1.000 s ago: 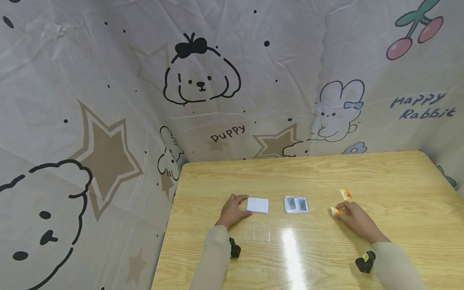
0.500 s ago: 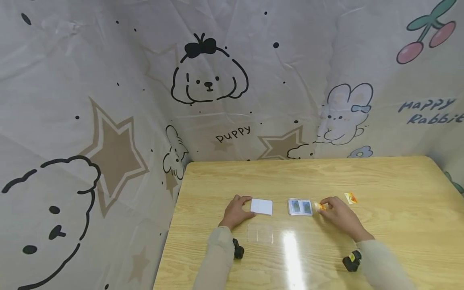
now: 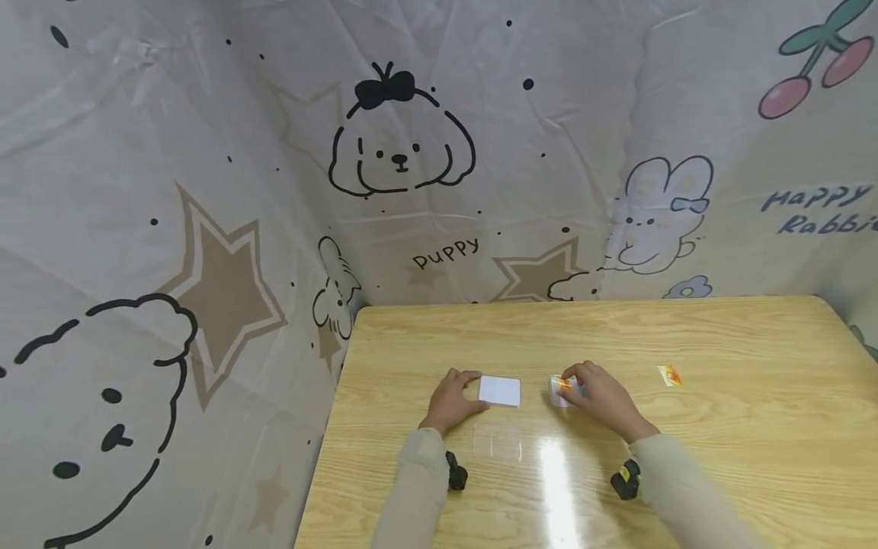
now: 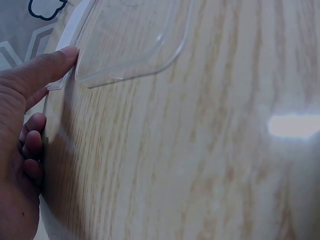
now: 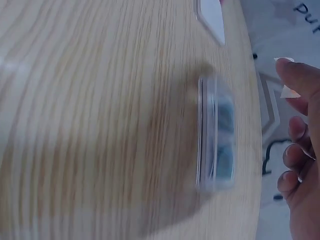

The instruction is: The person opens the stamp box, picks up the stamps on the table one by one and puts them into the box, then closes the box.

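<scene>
My left hand point(image 3: 453, 400) holds a flat white rectangular block point(image 3: 500, 390) by its left end, with the thumb at the near corner and a finger at the far corner. In the left wrist view the thumb touches this white block point(image 4: 74, 25). Between the thumb and finger of my right hand point(image 3: 604, 398) is a small orange-and-white paper piece point(image 5: 291, 92). That hand is above a clear flat case point(image 5: 215, 135) with two blue-green pictures on it, and hides most of it in the head view. A clear plastic lid point(image 4: 135, 40) lies on the table before the white block.
Another small orange-and-yellow paper piece point(image 3: 670, 375) lies on the wooden table point(image 3: 754, 427), right of the right hand. A printed cloth point(image 3: 535, 152) with cartoon drawings hangs behind the table and along its left side. Light glares off the tabletop near the front.
My right hand has carried the orange piece leftward from near the other paper piece to above the clear case. The left hand stays at the white block. The head view has shifted slightly.
</scene>
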Tool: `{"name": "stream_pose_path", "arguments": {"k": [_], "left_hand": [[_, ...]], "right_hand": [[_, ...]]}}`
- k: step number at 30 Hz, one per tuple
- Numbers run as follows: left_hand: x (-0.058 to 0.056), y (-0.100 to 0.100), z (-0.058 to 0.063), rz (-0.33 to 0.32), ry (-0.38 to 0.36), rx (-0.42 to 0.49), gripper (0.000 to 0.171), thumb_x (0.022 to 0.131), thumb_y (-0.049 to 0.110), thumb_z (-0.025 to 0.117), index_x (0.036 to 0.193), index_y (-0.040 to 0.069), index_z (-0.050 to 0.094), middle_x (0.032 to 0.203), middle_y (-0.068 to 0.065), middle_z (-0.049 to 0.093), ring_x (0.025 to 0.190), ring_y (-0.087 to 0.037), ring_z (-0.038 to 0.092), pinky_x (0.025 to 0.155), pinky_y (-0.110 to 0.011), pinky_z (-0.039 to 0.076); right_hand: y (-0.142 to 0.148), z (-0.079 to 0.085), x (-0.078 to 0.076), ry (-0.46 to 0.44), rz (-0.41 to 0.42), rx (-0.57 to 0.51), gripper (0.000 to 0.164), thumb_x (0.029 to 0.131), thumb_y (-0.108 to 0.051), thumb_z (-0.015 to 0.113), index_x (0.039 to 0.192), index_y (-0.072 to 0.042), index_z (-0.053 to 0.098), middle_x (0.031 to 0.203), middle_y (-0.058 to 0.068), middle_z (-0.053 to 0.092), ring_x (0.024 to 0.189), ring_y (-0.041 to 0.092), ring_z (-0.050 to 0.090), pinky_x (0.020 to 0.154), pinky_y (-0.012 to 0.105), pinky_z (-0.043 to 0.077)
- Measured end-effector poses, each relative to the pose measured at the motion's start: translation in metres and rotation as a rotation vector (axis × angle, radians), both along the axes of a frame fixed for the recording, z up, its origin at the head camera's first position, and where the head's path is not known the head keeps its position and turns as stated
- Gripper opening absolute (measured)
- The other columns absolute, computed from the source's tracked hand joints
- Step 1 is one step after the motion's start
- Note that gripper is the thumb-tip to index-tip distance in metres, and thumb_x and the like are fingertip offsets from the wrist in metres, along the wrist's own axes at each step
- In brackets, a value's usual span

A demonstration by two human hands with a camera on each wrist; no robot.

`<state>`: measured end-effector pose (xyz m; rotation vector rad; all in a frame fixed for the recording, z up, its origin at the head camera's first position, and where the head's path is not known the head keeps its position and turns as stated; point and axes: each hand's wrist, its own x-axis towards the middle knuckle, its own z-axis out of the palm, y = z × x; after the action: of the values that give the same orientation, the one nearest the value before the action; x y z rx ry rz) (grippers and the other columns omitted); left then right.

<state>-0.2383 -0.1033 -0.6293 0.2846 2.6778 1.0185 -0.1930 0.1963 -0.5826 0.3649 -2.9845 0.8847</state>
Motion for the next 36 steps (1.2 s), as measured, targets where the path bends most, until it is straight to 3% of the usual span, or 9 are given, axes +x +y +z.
{"name": "stream_pose_path", "arguments": {"k": [7,19,30,36], "left_hand": [[0.003,0.003,0.003,0.006,0.002,-0.013,0.063,0.076,0.041,0.081,0.133,0.027,0.057,0.102,0.001,0.052,0.081,-0.011,0.047,0.072,-0.028,0.042],[0.003,0.001,0.001,-0.003,0.025,-0.051,0.063,0.076,0.045,0.079,0.133,0.026,0.058,0.102,0.001,0.052,0.083,-0.010,0.049,0.073,-0.027,0.043],[0.001,0.001,0.000,-0.011,0.036,-0.043,0.063,0.076,0.046,0.079,0.132,0.027,0.058,0.100,0.003,0.051,0.081,-0.009,0.046,0.070,-0.024,0.040],[0.000,0.000,-0.005,-0.014,0.047,-0.043,0.062,0.076,0.046,0.079,0.131,0.027,0.059,0.100,0.003,0.051,0.083,-0.009,0.047,0.072,-0.025,0.041]], "right_hand": [[-0.029,-0.001,-0.007,0.019,0.053,0.011,0.030,0.088,-0.034,0.070,0.106,-0.010,0.065,0.091,0.000,0.059,0.079,0.014,0.053,0.067,0.032,0.044],[-0.069,-0.013,-0.021,0.072,0.119,0.075,0.029,0.085,-0.033,0.073,0.100,-0.010,0.066,0.094,0.005,0.064,0.082,0.021,0.060,0.075,0.041,0.050],[-0.092,-0.026,-0.024,0.111,0.126,0.154,0.030,0.082,-0.036,0.075,0.098,-0.012,0.065,0.095,0.006,0.063,0.083,0.026,0.062,0.075,0.045,0.051],[-0.099,-0.029,-0.025,0.064,0.092,0.183,0.032,0.084,-0.039,0.072,0.100,-0.013,0.065,0.096,0.005,0.063,0.086,0.026,0.061,0.077,0.045,0.050]]}}
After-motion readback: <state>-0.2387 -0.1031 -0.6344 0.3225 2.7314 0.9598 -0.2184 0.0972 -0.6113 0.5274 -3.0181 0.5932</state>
